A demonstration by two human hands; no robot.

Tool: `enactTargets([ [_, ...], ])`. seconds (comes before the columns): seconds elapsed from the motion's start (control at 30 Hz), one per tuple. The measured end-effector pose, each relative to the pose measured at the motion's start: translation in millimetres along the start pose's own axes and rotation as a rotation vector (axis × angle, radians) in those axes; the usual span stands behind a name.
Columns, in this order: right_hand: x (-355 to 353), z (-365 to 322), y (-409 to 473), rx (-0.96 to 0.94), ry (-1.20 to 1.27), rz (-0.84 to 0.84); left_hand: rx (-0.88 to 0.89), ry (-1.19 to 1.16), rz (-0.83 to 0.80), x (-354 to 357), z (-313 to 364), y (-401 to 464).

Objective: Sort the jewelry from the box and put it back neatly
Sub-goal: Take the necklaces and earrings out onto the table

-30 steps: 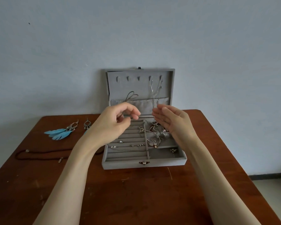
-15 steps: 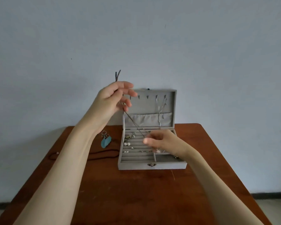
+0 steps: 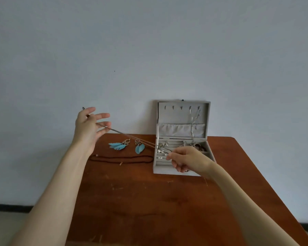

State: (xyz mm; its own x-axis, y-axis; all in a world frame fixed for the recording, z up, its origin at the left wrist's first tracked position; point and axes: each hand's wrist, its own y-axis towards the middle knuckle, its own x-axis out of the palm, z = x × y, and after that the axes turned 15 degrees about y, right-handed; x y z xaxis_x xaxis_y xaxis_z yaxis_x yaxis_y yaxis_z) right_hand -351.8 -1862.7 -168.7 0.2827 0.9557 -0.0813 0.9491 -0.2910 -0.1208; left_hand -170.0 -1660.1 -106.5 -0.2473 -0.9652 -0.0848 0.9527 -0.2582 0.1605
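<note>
Left hand (image 3: 89, 126) is raised over the table's far left edge, fingers fanned out, with a thin cord necklace (image 3: 132, 137) caught between thumb and fingers; a short dark end of the cord pokes up behind the fingertips. Cord runs taut, slanting down to the right, passing over the feather earrings without touching them. Right hand (image 3: 187, 158) sits low over the front of the jewelry box (image 3: 182, 137), thumb and forefinger pinching the cord's other end, remaining fingers curled under. Can't tell whether a pendant hangs at that end. On the brown wooden table (image 3: 149, 201), left to right: a dark beaded necklace (image 3: 121, 158) lying in a long flat loop, small tag at its near side; behind it two blue feather earrings (image 3: 126, 146), one with several feathers, one with a single leaf shape, near each other but apart. Then the grey box, lid upright against the wall (image 3: 149, 50), hooks along the lid's top and a fabric pocket below; a silver chain (image 3: 193, 121) hangs from the right-hand hooks into the pocket. Box's left section has ring rolls holding a few small pale pieces (image 3: 160, 151); right compartment holds a tangled pile, partly hidden by the right hand.
</note>
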Motion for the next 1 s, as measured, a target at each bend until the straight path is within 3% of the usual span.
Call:
enactTargets([
  [0.27,55,10,43,0.022,-0.158,0.145,-0.277,0.225,0.08,-66,-84,6],
  [0.57,89,15,77,-0.092,-0.721,0.235,-0.421,0.239,-0.141,-83,-116,18],
  [0.77,82,28,88,0.001,-1.046,0.292,-0.413,0.393,-0.117,-75,-130,31],
  [1.0,77,34,92,-0.011,-0.972,0.29,-0.226,0.812,0.055,-66,-142,38],
])
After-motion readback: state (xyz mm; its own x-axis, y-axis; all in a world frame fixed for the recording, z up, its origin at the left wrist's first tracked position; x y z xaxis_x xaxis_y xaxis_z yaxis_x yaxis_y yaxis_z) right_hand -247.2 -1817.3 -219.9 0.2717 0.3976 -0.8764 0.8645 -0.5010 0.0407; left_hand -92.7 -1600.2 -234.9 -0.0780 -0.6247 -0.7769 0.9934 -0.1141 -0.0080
